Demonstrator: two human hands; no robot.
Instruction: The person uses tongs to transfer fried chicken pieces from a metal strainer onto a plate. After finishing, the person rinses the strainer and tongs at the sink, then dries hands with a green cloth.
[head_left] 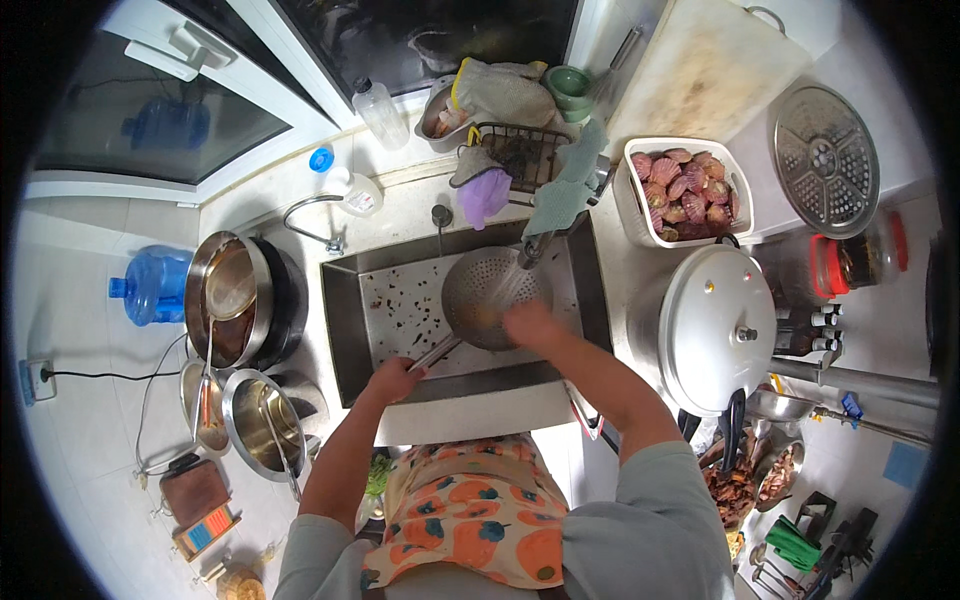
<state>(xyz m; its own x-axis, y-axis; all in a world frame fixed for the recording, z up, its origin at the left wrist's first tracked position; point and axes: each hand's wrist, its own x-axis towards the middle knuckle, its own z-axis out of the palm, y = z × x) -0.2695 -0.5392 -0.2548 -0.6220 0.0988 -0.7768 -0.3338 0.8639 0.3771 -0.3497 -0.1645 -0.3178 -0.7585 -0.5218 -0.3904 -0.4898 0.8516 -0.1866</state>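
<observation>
My left hand (396, 380) is closed round the metal handle of a large perforated skimmer (468, 283), low over the sink (350, 384). Water runs from the faucet (535, 247) into the skimmer's round bowl. My right hand (528, 325) is at the bowl's right side, in or beside the falling water. Its fingers are blurred and partly hidden, so what they grip, if anything, does not show. Dark bits of debris (400, 312) lie scattered on the sink floor, left of the skimmer.
A white basin (640, 215) of scallops and a big pressure cooker (715, 330) stand right of the sink. On the left are a wok (195, 300) with a ladle (231, 285) and a steel pot (240, 440). Gloves (505, 90) lie behind the sink.
</observation>
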